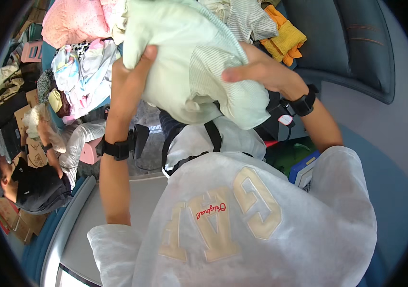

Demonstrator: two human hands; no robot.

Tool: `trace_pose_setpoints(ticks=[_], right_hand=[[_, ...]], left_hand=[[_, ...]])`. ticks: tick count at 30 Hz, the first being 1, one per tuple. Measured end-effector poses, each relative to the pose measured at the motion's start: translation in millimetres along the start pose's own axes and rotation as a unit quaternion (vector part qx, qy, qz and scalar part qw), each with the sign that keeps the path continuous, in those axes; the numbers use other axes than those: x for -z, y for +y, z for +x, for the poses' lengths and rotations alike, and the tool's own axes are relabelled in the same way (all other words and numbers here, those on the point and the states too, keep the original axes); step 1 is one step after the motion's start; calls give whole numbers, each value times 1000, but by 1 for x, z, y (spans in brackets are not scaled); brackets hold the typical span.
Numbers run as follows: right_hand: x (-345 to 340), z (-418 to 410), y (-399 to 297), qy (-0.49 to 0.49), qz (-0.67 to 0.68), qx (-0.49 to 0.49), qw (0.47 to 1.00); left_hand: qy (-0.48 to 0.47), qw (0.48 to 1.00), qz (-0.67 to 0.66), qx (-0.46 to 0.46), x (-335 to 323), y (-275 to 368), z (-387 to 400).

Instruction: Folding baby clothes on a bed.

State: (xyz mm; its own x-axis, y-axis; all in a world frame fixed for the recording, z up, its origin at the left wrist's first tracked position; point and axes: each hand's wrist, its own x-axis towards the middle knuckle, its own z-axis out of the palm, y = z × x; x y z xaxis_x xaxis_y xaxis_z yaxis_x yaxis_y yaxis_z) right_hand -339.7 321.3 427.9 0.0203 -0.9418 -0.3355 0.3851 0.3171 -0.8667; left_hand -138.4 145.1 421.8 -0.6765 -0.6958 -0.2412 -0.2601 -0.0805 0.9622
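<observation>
A pale green cloth item (175,71), with a finely striped part, is held up before my chest. My left hand (137,68) grips its left side, the thumb on top of the fabric. At its right side my right hand (261,70) holds the striped part, with the thumb over the cloth and the other fingers mostly hidden behind it. The lower edge of the fabric hangs in loose folds above my lap. Both wrists carry black straps with small devices.
Around the cloth lie a pink dotted fabric (74,21), pastel garments (85,75), striped clothes (250,21) and a yellow folded cloth (286,39). A dark padded cushion (344,39) stands at upper right. At left, another person (38,183) handles a whitish item near cardboard and a pink stool (92,150).
</observation>
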Motion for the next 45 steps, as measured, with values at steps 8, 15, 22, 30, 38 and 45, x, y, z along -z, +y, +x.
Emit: trace_pose_setpoints(ticks=[8,15,22,30,38,45], right_hand=[[0,48,71,143,-407,41,901],[-18,83,65,145,-435,58,887],[-98,87,71,37,38,54,997],[-117,78,89,76,7,121,990],[-88,73,97,192,-272,159,929],[-5,63,74,160,-245,140,946]], left_hand=[[53,980,191,-14,27,-55,-15],[84,979,184,10,56,-68,-7],[115,987,-61,98,38,-88,-33],[-68,965,-199,159,46,-58,-68],[-44,925,-321,197,10,-65,-57],[206,940,-260,77,23,-110,-40]])
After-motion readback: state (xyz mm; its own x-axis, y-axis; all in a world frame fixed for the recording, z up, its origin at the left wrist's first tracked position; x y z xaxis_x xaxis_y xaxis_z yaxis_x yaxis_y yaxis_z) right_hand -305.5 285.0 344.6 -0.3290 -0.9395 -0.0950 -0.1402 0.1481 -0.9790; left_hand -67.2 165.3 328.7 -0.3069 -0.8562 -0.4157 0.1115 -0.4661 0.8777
